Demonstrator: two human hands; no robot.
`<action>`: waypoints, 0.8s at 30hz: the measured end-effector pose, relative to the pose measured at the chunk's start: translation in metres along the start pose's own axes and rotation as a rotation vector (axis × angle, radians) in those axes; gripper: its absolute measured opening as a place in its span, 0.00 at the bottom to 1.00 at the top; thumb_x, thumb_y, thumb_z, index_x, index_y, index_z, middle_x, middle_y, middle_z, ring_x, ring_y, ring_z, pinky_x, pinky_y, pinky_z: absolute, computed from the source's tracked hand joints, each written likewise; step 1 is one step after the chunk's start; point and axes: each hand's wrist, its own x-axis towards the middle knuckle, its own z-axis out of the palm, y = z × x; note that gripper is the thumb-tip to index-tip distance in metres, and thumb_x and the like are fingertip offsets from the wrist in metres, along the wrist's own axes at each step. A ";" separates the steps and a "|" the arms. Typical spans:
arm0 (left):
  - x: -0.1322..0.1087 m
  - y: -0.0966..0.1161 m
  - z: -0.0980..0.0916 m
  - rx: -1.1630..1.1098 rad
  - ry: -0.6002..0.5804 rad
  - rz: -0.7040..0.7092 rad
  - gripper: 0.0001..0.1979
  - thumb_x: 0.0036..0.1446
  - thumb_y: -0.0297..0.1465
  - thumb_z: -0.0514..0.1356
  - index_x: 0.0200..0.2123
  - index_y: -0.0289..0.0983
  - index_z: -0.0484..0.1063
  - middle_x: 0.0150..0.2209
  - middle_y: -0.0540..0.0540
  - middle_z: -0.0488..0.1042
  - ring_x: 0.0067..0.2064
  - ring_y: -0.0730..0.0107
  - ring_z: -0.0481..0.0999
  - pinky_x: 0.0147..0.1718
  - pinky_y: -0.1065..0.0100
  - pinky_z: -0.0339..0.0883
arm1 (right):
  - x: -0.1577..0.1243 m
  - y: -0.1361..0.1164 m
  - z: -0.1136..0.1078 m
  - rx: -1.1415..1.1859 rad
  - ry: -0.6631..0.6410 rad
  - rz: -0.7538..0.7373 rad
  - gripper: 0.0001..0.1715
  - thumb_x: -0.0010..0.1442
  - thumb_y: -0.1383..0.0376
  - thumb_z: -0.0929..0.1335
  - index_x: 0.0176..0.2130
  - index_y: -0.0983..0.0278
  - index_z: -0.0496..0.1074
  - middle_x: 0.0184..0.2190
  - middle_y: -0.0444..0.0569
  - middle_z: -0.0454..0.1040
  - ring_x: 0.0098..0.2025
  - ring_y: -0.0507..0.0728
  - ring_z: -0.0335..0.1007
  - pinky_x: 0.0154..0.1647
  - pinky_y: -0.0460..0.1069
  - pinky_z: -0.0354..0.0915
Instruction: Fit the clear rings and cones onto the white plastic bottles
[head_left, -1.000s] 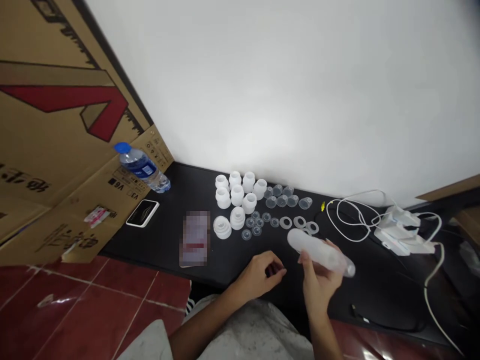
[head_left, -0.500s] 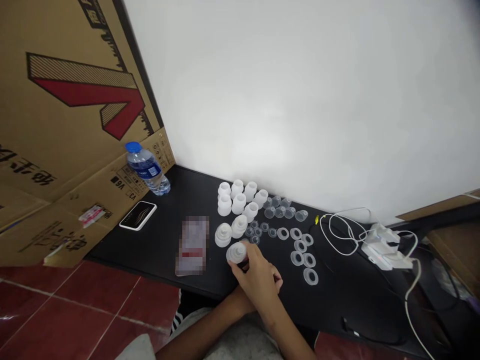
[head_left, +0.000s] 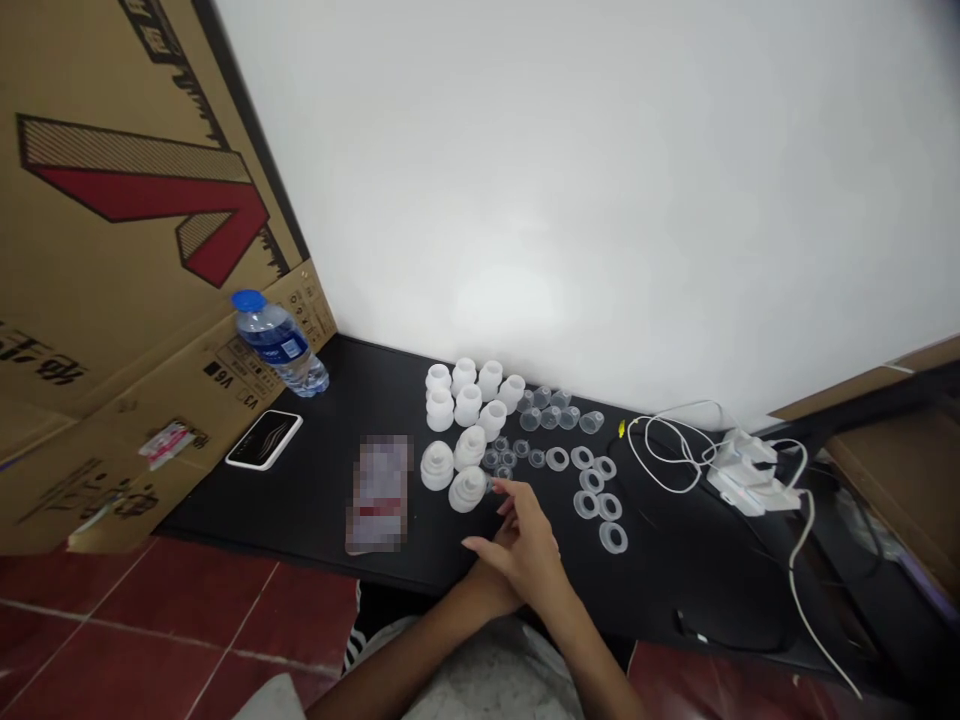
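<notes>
My right hand (head_left: 531, 545) is over the table's front edge, thumb and forefinger apart with nothing between them. Just beyond its thumb, a white stepped plastic piece (head_left: 467, 489) stands on the table. My left hand (head_left: 491, 587) lies beneath the right one; most of its fingers are hidden. Another stepped piece (head_left: 437, 466) stands to the left, and several white open-necked plastic pieces (head_left: 468, 405) are grouped behind. Small clear plastic parts (head_left: 536, 458) lie near my right fingertips. Flat clear rings (head_left: 613, 538) are spread to the right, with clear cone-shaped caps (head_left: 592, 422) farther back.
A water bottle (head_left: 281, 343) and a white-edged phone (head_left: 265, 440) are at the left by a large cardboard box (head_left: 135, 330). A blurred flat item (head_left: 379, 495) lies left of the pieces. White cables and a power strip (head_left: 754, 475) occupy the right side.
My right hand has let go of the white stepped piece, which now stands on the table beside the others. The hand has drawn back a little and its fingers have spread.
</notes>
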 end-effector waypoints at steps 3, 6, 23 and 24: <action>0.002 0.012 -0.005 0.085 -0.132 0.045 0.06 0.64 0.32 0.69 0.44 0.39 0.83 0.43 0.41 0.81 0.47 0.50 0.81 0.50 0.56 0.77 | -0.002 0.021 -0.036 0.089 0.069 0.023 0.19 0.76 0.55 0.69 0.61 0.58 0.74 0.48 0.53 0.82 0.43 0.61 0.82 0.44 0.54 0.79; 0.004 0.023 -0.008 0.222 -0.207 0.050 0.05 0.68 0.28 0.63 0.42 0.38 0.81 0.39 0.44 0.80 0.41 0.61 0.80 0.43 0.63 0.74 | 0.009 0.047 -0.067 -0.231 0.222 0.038 0.14 0.78 0.58 0.66 0.53 0.60 0.79 0.42 0.53 0.82 0.39 0.61 0.80 0.45 0.56 0.76; 0.005 0.012 -0.010 0.145 0.041 0.031 0.24 0.72 0.33 0.63 0.69 0.46 0.71 0.67 0.37 0.73 0.58 0.55 0.81 0.50 0.58 0.81 | -0.025 0.053 -0.071 -0.015 0.000 0.097 0.06 0.74 0.61 0.72 0.45 0.58 0.82 0.40 0.50 0.78 0.41 0.61 0.77 0.42 0.53 0.73; 0.005 0.013 -0.011 0.173 -0.005 0.055 0.22 0.71 0.32 0.64 0.66 0.45 0.75 0.66 0.37 0.75 0.61 0.53 0.79 0.54 0.57 0.80 | -0.029 0.051 -0.074 0.060 -0.039 0.107 0.06 0.74 0.60 0.73 0.44 0.58 0.82 0.40 0.49 0.79 0.41 0.59 0.77 0.41 0.52 0.72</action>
